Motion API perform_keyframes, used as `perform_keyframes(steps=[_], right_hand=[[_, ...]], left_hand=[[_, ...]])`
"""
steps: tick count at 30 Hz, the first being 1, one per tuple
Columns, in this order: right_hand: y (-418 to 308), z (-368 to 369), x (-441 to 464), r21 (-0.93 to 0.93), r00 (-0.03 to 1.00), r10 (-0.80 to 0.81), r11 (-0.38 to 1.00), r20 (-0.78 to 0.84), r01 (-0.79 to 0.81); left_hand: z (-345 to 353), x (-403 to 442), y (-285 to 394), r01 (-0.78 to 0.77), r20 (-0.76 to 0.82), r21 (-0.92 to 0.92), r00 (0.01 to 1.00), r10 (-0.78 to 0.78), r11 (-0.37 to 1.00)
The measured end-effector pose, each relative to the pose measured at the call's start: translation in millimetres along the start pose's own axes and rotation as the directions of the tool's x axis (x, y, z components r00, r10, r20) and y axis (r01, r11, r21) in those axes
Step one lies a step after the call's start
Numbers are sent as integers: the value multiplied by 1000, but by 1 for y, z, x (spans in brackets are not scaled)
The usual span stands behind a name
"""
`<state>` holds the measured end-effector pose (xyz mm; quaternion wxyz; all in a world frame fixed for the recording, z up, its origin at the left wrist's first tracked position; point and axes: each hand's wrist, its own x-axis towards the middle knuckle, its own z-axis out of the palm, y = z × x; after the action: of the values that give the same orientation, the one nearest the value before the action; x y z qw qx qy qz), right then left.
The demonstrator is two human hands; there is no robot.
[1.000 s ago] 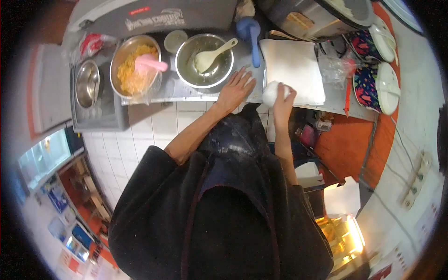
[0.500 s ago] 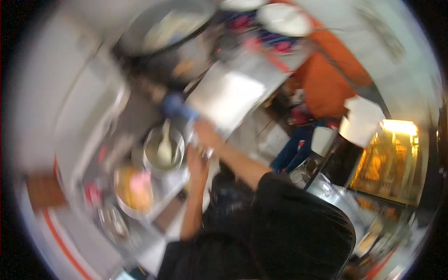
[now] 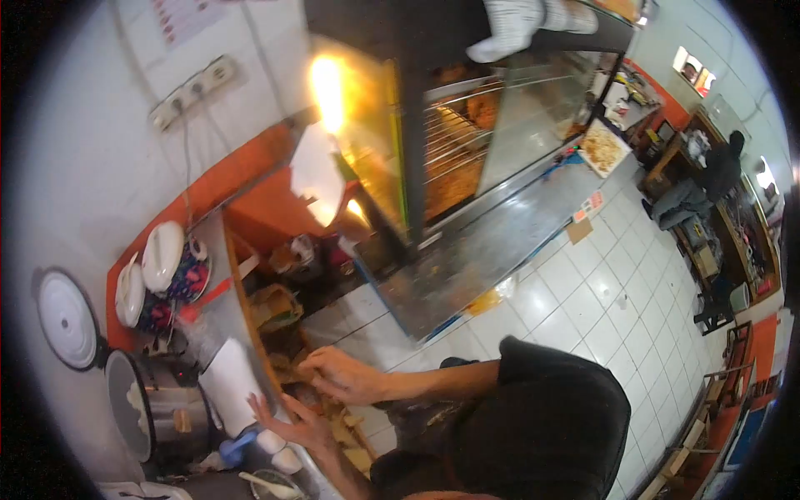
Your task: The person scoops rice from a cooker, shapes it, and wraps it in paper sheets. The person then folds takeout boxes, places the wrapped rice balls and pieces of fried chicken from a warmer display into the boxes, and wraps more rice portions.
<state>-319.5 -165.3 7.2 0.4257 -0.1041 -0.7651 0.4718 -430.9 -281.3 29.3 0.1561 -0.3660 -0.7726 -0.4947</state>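
My left hand is open, with its fingers spread over the counter edge beside a flat white sheet or board. Close to its fingers lie two small white rounded pieces and a blue object of unclear kind. My right hand hovers just past the counter edge, fingers curled together; whether anything is inside them is hidden. At the bottom, a pale spoon rests in a bowl that is partly cut off by the frame.
A large metal pot stands on the counter, near a white lid and two patterned containers with white lids. A lit glass food cabinet rises ahead. Another person stands far right, beyond the tiled floor.
The view has swung toward the glass cabinet and sharpened. My hands were close together near the spoon bowl; now the left is spread and the right curled, apart from the bowl.
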Motion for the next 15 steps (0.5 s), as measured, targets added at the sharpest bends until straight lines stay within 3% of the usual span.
perform_keyframes(steps=[2, 4, 7, 10, 12, 13, 15], right_hand=[[-21, -93, -18, -136, 984, 39, 989, -174, -63], [-32, -184, -39, -371, 917, -92, 927, -389, -64], [-82, -321, -55, -537, 785, -268, 838, -559, -96], [-127, -439, -65, -740, 630, -565, 672, -533, -23], [-162, -486, -70, -754, 549, -622, 657, -559, -24], [-177, -506, -75, -775, 546, -640, 631, -541, -28], [-196, -539, -80, -795, 543, -663, 607, -515, -12]], left_hand=[[26, 15, 58, -148, -11, -57, 989, 147, 987], [56, 25, 117, -334, -100, -114, 941, 324, 935], [88, 49, 214, -554, -207, -153, 828, 522, 818], [112, 76, 301, -737, -371, -219, 669, 644, 640], [121, 88, 357, -805, -465, -212, 581, 668, 554], [129, 93, 378, -805, -471, -198, 579, 666, 559], [143, 102, 412, -867, -597, -257, 490, 635, 428]])
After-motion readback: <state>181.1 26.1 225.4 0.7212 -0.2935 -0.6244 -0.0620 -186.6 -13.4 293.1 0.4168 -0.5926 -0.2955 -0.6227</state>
